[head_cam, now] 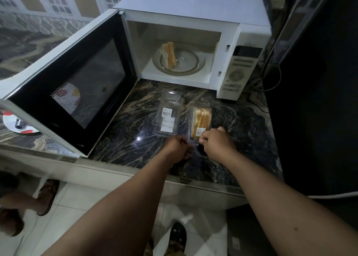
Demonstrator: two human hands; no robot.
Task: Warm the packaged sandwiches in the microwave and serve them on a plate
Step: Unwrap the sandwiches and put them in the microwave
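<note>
Head view: left hand and right hand both pinch the near edge of the full sandwich pack; a sudden pop-open could spill sandwiches onto the countertop.

Head view, steeply downward, close over counter, facing microwave

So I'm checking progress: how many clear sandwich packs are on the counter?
2, side by side before the microwave: an empty pack on the left, and a full pack that both hands grip.
</note>
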